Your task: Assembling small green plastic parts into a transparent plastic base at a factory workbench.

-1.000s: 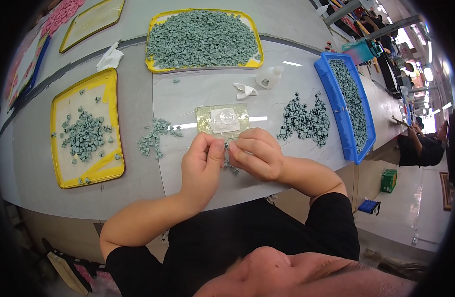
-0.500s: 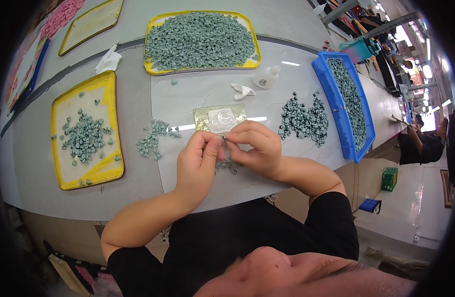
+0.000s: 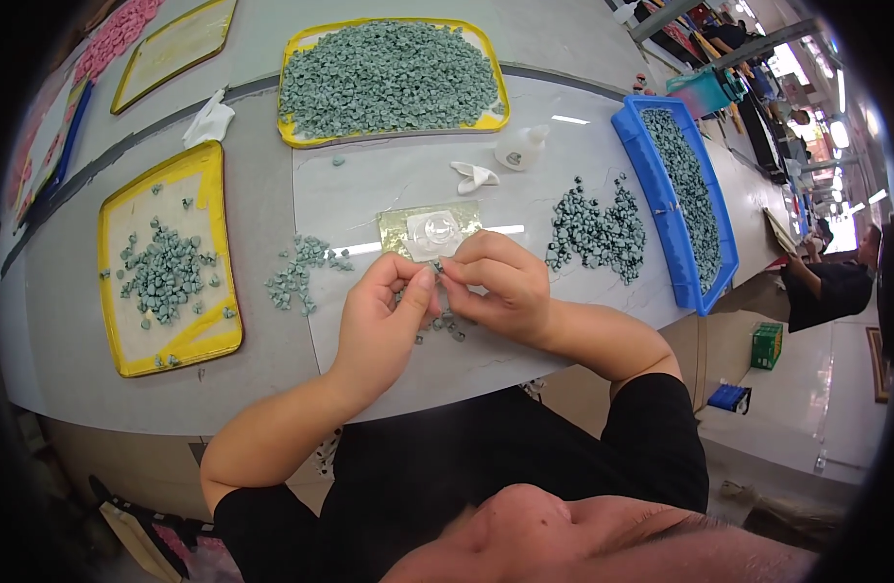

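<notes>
My left hand and my right hand meet over the table, both closed in a pinch on one small green piece between the fingertips. Just beyond the fingertips lies a greenish-gold mat with a clear, round, shallow dish on it. Several loose green pieces lie below my hands, partly hidden by them. To the left is a scattered group of pale green pieces; to the right spreads a pile of darker green pieces.
A yellow-rimmed tray stands left, and a heaped yellow-rimmed tray at the back. On the right is a filled blue bin. A white squeeze bottle and crumpled white tissue lie beyond the mat. A person works far right.
The pinched piece stays between my fingertips, and both hands have barely shifted. My left hand has moved slightly left, and the whole view has tilted a little.
</notes>
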### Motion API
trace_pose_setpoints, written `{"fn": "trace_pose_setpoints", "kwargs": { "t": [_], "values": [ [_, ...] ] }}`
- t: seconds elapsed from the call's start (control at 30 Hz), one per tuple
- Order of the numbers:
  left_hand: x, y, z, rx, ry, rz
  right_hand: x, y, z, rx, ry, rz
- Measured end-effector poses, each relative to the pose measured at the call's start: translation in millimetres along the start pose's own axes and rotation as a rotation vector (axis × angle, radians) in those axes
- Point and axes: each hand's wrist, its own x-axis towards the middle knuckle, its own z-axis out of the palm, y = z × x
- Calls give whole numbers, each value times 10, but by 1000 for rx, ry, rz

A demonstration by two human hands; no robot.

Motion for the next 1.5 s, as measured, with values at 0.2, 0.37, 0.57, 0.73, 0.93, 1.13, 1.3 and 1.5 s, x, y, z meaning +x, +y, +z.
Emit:
{"fn": "trace_pose_setpoints", "kwargs": {
  "t": [0.2,0.37,0.57,0.73,0.93,1.13,1.3,1.5],
  "values": [
    [-18,103,44,104,22,-202,184,10,-424,17,-322,183],
    [10,96,82,191,22,-108,121,260,-939,-546,-297,453],
    [73,25,62,-156,59,-58,32,421,-1015,-776,-490,685],
    [75,30,92,-251,90,-99,22,424,-925,-722,-393,617],
    [48,-13,45,-191,-57,-193,178,16,-511,-24,-316,467],
    [83,-70,63,-266,-23,-222,47,2,-229,23,-174,419],
    [94,-58,64,-214,-35,-198,42,39,-234,16,-124,199],
    [122,-60,62,-122,32,-130,9,34,-228,-44,-118,93]
  ]
}}
